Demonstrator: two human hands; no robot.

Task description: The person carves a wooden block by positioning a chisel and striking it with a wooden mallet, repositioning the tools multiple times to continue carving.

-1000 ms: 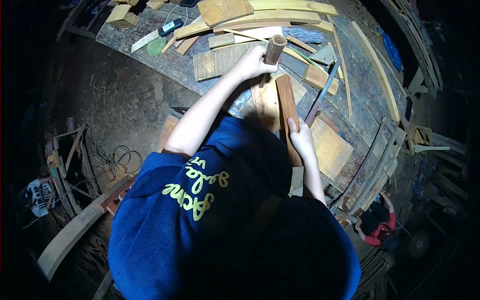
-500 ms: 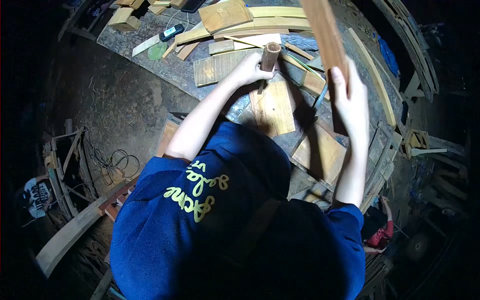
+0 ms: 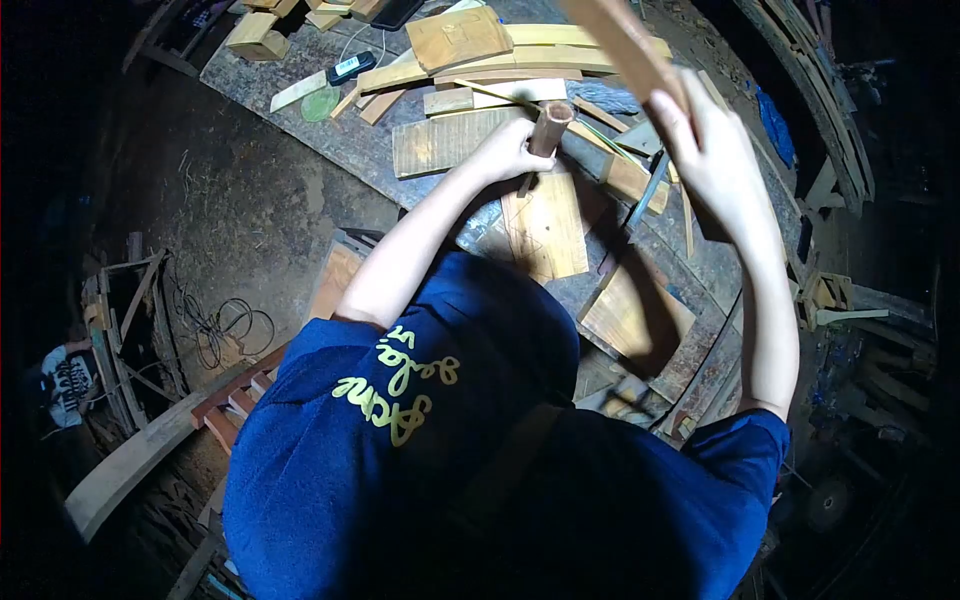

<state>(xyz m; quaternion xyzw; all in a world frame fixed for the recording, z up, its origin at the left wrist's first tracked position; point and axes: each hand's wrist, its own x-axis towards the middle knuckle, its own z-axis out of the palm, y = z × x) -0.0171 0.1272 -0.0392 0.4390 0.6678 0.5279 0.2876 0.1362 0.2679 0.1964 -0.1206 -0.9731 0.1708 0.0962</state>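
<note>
My left hand (image 3: pixel 500 157) is closed round the wooden handle of a chisel (image 3: pixel 551 132), held upright. Its narrow blade points down at a pale wooden board (image 3: pixel 548 232) on the bench; whether the tip touches cannot be made out. My right hand (image 3: pixel 718 150) grips a thick wooden bar (image 3: pixel 632 52), raised above the bench to the right, its far end leaning over toward the left and cut off by the top edge. Another wooden block (image 3: pixel 640 312) lies below my right arm, partly in shadow.
The workbench (image 3: pixel 345 160) carries several wood offcuts, a curved wooden strip (image 3: pixel 560 60), a dark device with a label (image 3: pixel 350 67) and a green disc (image 3: pixel 320 104). A coiled cable (image 3: pixel 235 325) lies on the floor. Another person (image 3: pixel 68 385) is at the far left.
My right hand has moved up and outward, and the wooden bar now tilts further left. My left hand and the chisel hold nearly the same position over the board.
</note>
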